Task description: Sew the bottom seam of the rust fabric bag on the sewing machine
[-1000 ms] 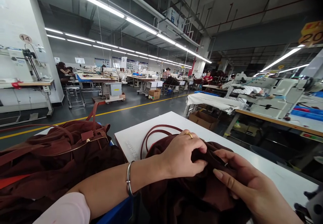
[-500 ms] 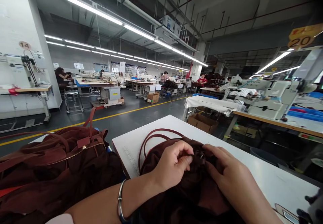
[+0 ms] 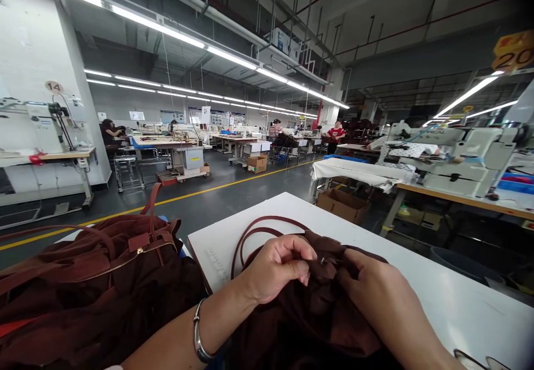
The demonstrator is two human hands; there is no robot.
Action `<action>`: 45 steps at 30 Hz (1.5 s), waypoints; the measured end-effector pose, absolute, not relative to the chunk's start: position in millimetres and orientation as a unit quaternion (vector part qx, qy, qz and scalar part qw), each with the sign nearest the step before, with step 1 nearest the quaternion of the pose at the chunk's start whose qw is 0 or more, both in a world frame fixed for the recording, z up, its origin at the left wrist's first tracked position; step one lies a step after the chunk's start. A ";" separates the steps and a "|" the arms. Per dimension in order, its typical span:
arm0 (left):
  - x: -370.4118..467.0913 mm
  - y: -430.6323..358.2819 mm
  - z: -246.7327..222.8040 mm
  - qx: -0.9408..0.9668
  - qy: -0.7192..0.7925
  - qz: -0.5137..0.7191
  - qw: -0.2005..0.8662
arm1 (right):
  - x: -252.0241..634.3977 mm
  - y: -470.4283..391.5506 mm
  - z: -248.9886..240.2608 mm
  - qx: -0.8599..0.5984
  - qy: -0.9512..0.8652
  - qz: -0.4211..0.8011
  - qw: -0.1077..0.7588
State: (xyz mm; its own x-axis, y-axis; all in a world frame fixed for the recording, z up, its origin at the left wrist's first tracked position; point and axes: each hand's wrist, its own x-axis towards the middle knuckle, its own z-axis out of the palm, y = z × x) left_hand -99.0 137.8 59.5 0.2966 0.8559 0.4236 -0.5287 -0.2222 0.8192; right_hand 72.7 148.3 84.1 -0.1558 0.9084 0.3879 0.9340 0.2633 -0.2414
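Observation:
A dark brown fabric bag (image 3: 308, 320) with thin leather handles lies bunched at the near side of a white tabletop (image 3: 434, 281). My left hand (image 3: 277, 267), a silver bangle on its wrist, comes in from the left with finger and thumb curled in a pinch at the bag's gathered upper edge. Opposite it, my right hand (image 3: 379, 289) grips the brown fabric, its fingertips partly hidden in the folds. Between the two hands a small shiny spot shows on the fabric, too small to identify.
Several similar brown bags with a gold zipper (image 3: 139, 251) are heaped at the left. A sewing machine (image 3: 459, 158) stands on a bench at the right, near a cardboard box (image 3: 344, 206). Further off, a person in red (image 3: 336, 134) stands among workstations.
My right hand has closed further round the fabric, its fingers curling in. My left fingertips have shifted slightly left and down. The view has turned a little left.

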 end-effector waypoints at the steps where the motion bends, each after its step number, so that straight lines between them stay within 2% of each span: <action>1: -102.3 136.9 55.8 0.537 0.160 0.567 0.604 | 76.2 150.8 80.0 -0.612 -0.755 -0.037 0.231; 7: -112.3 134.1 41.9 0.535 0.175 0.578 0.591 | 103.0 151.3 74.5 -0.631 -0.738 -0.046 0.234; 11: -108.2 135.6 48.2 0.507 0.133 0.585 0.619 | 93.5 137.5 92.9 -0.594 -0.728 0.034 0.340; 14: -105.4 130.9 57.2 0.530 0.171 0.559 0.614 | 76.1 135.5 101.2 -0.550 -0.758 0.086 0.340; 16: -102.0 126.0 63.7 0.569 0.251 0.548 0.559 | 66.3 139.0 101.3 -0.545 -0.773 0.095 0.312; 20: -91.3 122.0 72.1 0.644 0.421 0.546 0.331 | 58.9 147.9 96.9 -0.541 -0.787 0.105 0.275; 22: -87.7 124.0 72.6 0.662 0.449 0.539 0.264 | 60.2 149.6 94.6 -0.548 -0.788 0.099 0.263; 25: -87.5 128.4 71.4 0.682 0.440 0.540 0.221 | 63.5 148.7 91.4 -0.566 -0.783 0.072 0.247; 27: -89.5 130.7 71.4 0.681 0.419 0.550 0.240 | 64.6 148.1 90.1 -0.579 -0.780 0.048 0.232; 32: -91.6 137.9 71.9 0.560 0.347 0.582 0.476 | 59.4 155.8 89.9 -0.593 -0.778 0.001 0.207; 39: -89.6 157.8 52.5 0.562 0.302 0.616 0.462 | 46.6 173.6 83.4 -0.618 -0.744 -0.046 0.250; 45: -96.9 160.4 42.8 0.504 0.287 0.616 0.533 | 56.2 161.2 79.1 -0.571 -0.745 -0.015 0.346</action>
State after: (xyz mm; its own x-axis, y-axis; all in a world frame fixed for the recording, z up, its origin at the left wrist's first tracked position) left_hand -96.9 160.4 42.8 0.0754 0.9457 0.3161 -0.3673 -0.2683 0.8905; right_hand 56.2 161.2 79.1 -0.1098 0.8393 0.5325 0.8603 0.3486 -0.3719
